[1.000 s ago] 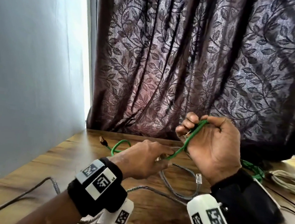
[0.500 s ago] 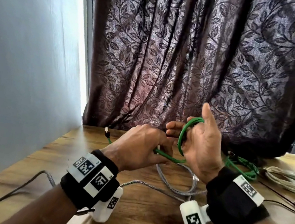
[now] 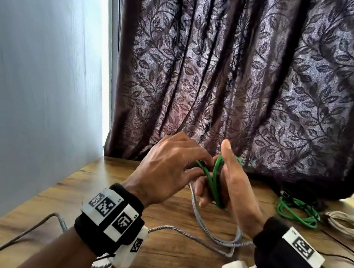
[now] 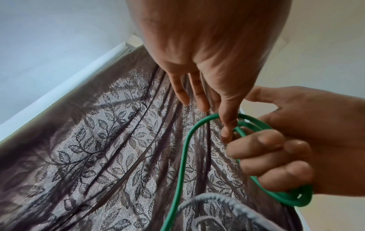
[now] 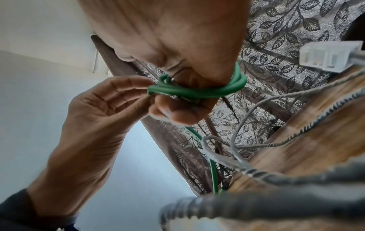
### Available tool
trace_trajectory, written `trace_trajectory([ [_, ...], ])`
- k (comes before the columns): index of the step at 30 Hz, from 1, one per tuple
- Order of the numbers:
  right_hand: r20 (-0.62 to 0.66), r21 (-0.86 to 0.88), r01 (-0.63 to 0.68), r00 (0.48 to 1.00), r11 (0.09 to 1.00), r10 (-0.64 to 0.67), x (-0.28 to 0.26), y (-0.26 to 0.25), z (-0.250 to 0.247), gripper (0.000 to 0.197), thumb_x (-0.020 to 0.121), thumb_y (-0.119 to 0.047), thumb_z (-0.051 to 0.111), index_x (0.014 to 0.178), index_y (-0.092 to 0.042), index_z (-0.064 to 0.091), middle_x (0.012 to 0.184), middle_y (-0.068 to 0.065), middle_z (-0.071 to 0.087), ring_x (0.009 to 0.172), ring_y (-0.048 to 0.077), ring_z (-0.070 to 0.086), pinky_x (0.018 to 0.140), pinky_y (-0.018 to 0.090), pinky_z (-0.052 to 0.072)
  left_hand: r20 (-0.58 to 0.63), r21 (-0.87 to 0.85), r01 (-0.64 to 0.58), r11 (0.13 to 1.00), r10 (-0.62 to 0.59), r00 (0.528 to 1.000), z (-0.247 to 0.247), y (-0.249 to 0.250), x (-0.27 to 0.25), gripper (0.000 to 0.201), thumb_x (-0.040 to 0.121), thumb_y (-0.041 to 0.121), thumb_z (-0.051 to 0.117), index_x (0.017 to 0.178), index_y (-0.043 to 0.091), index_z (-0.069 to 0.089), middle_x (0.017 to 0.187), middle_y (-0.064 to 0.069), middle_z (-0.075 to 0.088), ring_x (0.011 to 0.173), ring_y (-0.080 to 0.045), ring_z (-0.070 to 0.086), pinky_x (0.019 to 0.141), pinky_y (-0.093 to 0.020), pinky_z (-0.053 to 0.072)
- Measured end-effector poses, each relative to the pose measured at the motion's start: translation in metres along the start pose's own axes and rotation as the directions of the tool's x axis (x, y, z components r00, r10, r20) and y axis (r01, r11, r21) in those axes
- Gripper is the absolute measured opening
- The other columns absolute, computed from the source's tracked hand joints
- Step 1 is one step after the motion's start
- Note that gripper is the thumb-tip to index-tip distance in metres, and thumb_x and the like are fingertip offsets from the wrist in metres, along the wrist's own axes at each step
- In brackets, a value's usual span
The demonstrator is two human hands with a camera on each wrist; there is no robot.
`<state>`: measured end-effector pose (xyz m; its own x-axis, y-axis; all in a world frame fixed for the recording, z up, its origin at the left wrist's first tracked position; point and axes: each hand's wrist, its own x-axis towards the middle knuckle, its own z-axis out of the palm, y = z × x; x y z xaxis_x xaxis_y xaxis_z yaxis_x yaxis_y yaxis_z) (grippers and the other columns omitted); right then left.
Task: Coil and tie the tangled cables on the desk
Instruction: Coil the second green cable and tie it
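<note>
Two hands: both are working above the desk (image 3: 158, 253), in front of a dark leaf-patterned curtain (image 3: 244, 75).
Right hand (image 3: 235, 185): its fingers are curling around a few loops of green cable (image 3: 215, 178), with the thumb sticking straight up.
Left hand (image 3: 167, 172): its fingertips are pinching the green cable just beside the loops, feeding it over.
Free end: the rest of the green cable is trailing down toward the desk.
Grey cable (image 3: 211, 232): it is lying loose on the desk beneath the hands, not yet coiled.
Other bundles: a green coil (image 3: 297, 213) and a pale coil (image 3: 348, 226) are sitting at the right.
Risk, loops: they are likely to spring off the fingers if the right hand's hold is loosening.
Risk, snag: the trailing end is probably crossing the grey cable, so pulling could be dragging both together.
</note>
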<state>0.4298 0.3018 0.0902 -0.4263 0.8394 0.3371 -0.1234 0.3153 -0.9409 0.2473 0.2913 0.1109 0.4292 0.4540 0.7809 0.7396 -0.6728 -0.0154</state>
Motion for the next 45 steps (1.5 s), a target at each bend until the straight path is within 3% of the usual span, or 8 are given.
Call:
trace_trajectory([
  [5,0.029,-0.015,-0.100,0.994,0.995,0.101,-0.005,-0.005,0.005,0.078,0.085,-0.089,0.034,0.096,-0.014,0.052,0.059,0.005,0.037,0.042,0.014,0.023,0.043,0.023,0.023,-0.145,0.059,-0.004,0.998,0.012,0.989,-0.004,0.002,0.001,0.016,0.090,0.030,0.079,0.105,0.024,0.076,0.101,0.016,0.072,0.095,-0.011,0.058,0.080,-0.033,0.053],
  [9,0.134,0.054,-0.168,0.978,0.984,0.160,-0.004,-0.005,0.006,0.072,0.089,-0.087,0.041,0.089,-0.015,0.047,0.055,0.001,0.027,0.040,0.013,0.015,0.042,0.023,0.014,-0.145,0.057,0.061,0.997,-0.052,0.988,-0.005,-0.008,-0.001,0.016,0.092,0.038,0.075,0.105,0.029,0.076,0.101,0.017,0.073,0.096,-0.008,0.061,0.077,-0.036,0.054],
  [13,0.318,0.302,-0.253,0.936,0.919,0.153,-0.004,-0.012,0.004,0.053,0.100,-0.062,0.040,0.077,-0.014,0.045,0.047,0.000,0.020,0.033,0.011,0.011,0.040,0.024,0.006,-0.134,-0.031,0.110,0.993,-0.113,0.984,-0.006,-0.013,-0.002,0.020,0.096,0.047,0.068,0.106,0.032,0.077,0.096,0.019,0.074,0.089,-0.003,0.063,0.077,-0.036,0.055],
  [20,0.483,0.505,-0.289,0.876,0.813,0.011,-0.002,-0.011,0.000,0.032,0.089,-0.039,0.032,0.085,-0.010,0.045,0.050,-0.001,0.028,0.036,0.012,0.013,0.041,0.028,0.006,-0.088,-0.147,0.148,0.978,-0.162,0.983,-0.003,-0.012,0.000,0.018,0.101,0.040,0.066,0.111,0.029,0.076,0.095,0.015,0.077,0.087,-0.001,0.071,0.079,-0.031,0.056],
  [28,0.372,0.575,-0.169,0.926,0.801,-0.072,-0.005,-0.021,-0.001,0.029,0.090,-0.034,0.030,0.082,-0.011,0.046,0.050,-0.002,0.023,0.037,0.011,0.014,0.041,0.029,0.009,0.222,-0.049,0.238,0.970,-0.222,0.949,0.006,-0.028,-0.009,0.030,0.089,0.057,0.056,0.099,0.031,0.066,0.082,0.014,0.073,0.077,-0.001,0.069,0.072,-0.036,0.057],
  [35,0.255,0.667,-0.080,0.959,0.741,-0.126,-0.002,-0.021,-0.004,0.031,0.094,-0.033,0.030,0.083,-0.011,0.048,0.052,-0.001,0.023,0.038,0.012,0.013,0.041,0.029,0.015,0.315,-0.097,0.210,0.973,-0.170,0.934,0.009,-0.022,-0.011,0.009,0.098,0.026,0.052,0.090,0.021,0.050,0.069,0.003,0.071,0.060,-0.007,0.068,0.060,-0.033,0.055],
  [39,0.204,0.702,-0.045,0.969,0.711,-0.140,0.001,-0.023,-0.013,0.030,0.095,-0.033,0.030,0.083,-0.012,0.047,0.052,-0.002,0.023,0.039,0.012,0.015,0.041,0.028,0.017,0.197,0.019,0.154,0.988,-0.154,0.968,0.007,-0.023,-0.012,0.019,0.108,0.044,0.039,0.089,0.038,0.035,0.065,0.013,0.051,0.060,-0.015,0.052,0.059,-0.036,0.043],
  [45,0.092,0.742,0.029,0.985,0.670,-0.145,0.000,-0.032,-0.025,0.032,0.098,-0.032,0.026,0.080,-0.015,0.046,0.051,-0.005,0.023,0.039,0.010,0.012,0.040,0.027,0.017,-0.014,0.033,0.232,0.972,-0.232,0.973,-0.009,-0.027,-0.009,0.037,0.101,0.070,0.045,0.103,0.036,0.060,0.075,0.013,0.068,0.067,-0.002,0.063,0.064,-0.035,0.053],
])
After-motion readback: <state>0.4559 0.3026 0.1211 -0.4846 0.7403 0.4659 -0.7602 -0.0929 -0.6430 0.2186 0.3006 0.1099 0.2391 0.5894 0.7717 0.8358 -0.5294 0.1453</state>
